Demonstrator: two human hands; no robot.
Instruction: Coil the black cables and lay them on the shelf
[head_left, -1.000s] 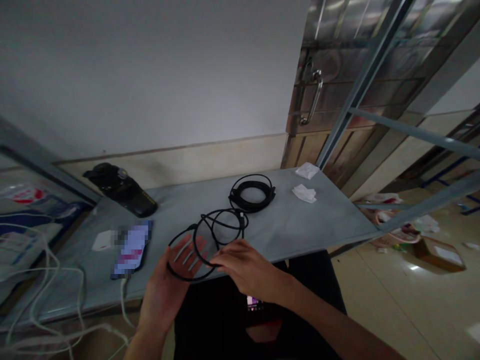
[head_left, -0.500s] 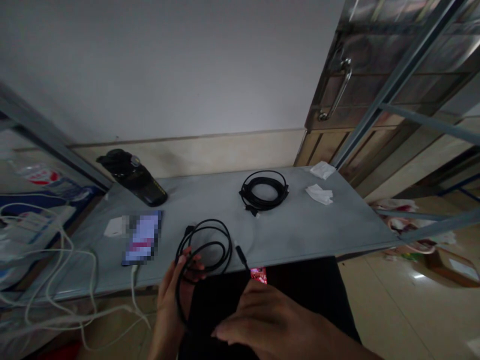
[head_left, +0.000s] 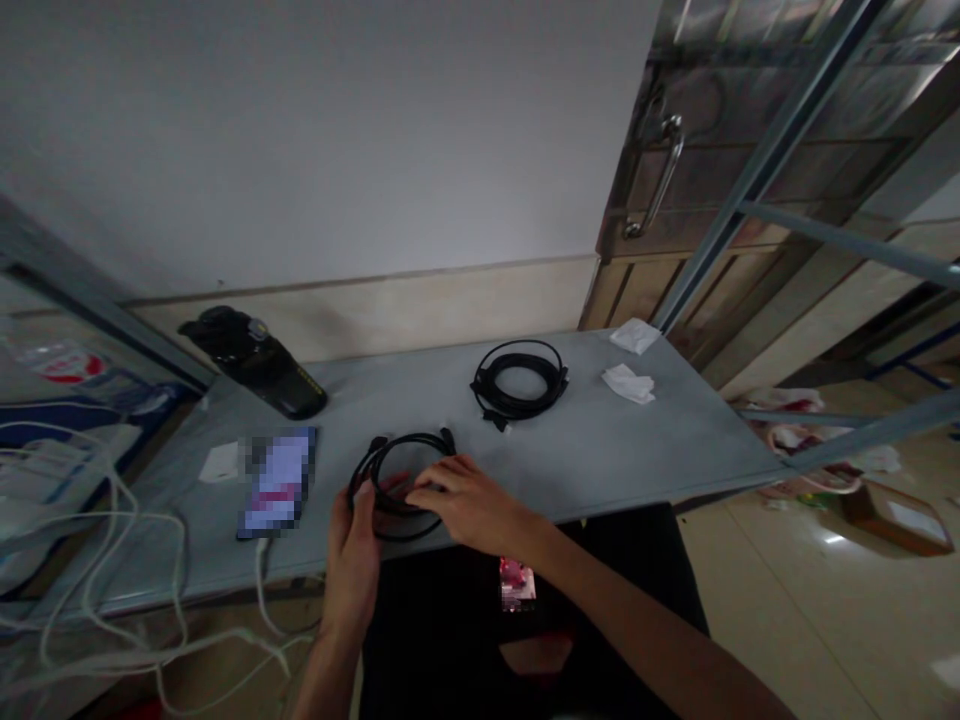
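Observation:
A black cable coil (head_left: 403,470) rests at the front edge of a grey table (head_left: 660,440). My left hand (head_left: 354,545) grips the coil's near left side, fingers wrapped round the loops. My right hand (head_left: 463,500) lies over the coil's right side, fingers curled onto the strands. A second black cable coil (head_left: 519,379) sits neatly wound farther back, untouched.
A phone (head_left: 276,481) and a white card (head_left: 221,463) lie left of my hands. A black bottle (head_left: 255,362) lies on its side by the wall. Two crumpled tissues (head_left: 628,382) sit at the right rear. White cables (head_left: 112,560) hang off the left. A metal frame post (head_left: 750,170) rises on the right.
The loose loops have been gathered into a tighter coil. My right hand came back up from below the table edge onto the coil. My left hand kept its hold.

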